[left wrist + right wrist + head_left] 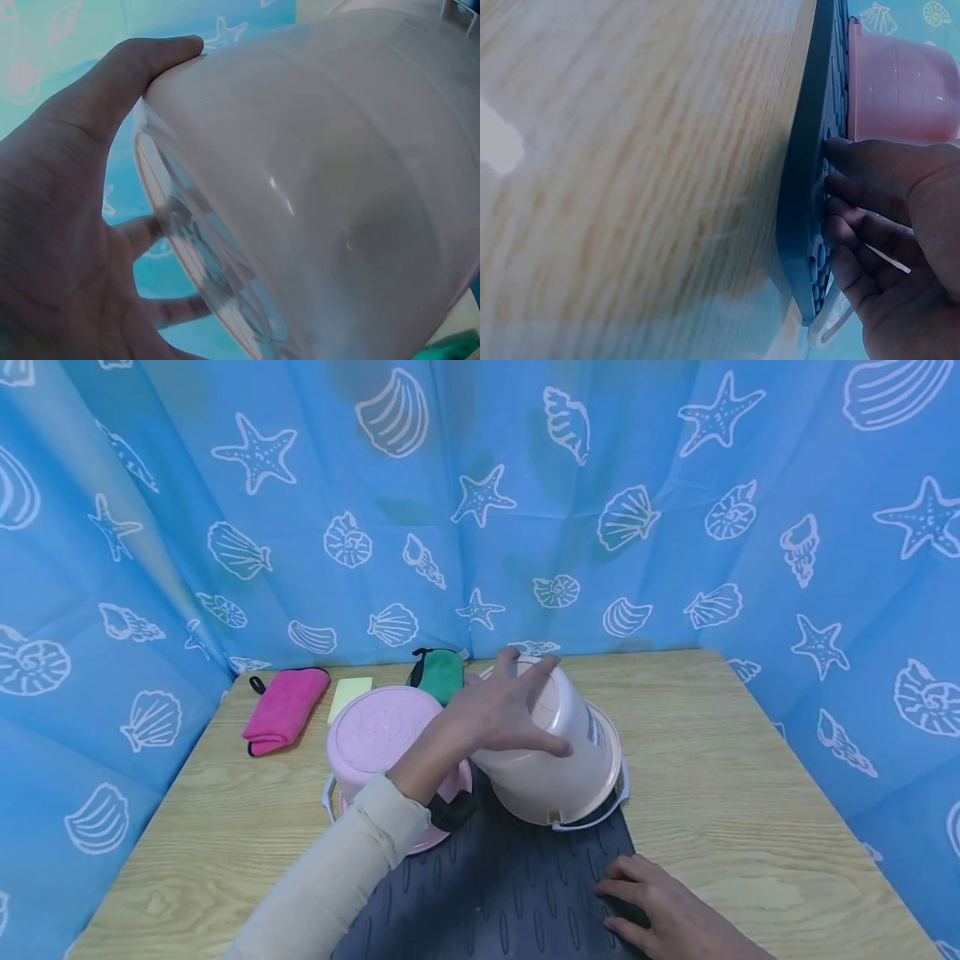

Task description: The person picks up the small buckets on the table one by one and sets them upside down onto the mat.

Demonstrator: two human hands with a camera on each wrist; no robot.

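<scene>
My left hand grips the base end of a pale beige bucket, which is upside down and tilted. In the left wrist view, the thumb lies along the side of the bucket and the fingers reach round its base rim. Beside it a pink bucket stands upside down, partly covered by my left wrist. My right hand rests on the dark ribbed mat near its right edge. The right wrist view shows these fingers loosely bent, their tips at the mat's surface, holding nothing.
At the back left of the wooden table lie a folded pink cloth and a pale yellow pad. A green cloth sits behind the buckets. A blue seashell curtain surrounds the table.
</scene>
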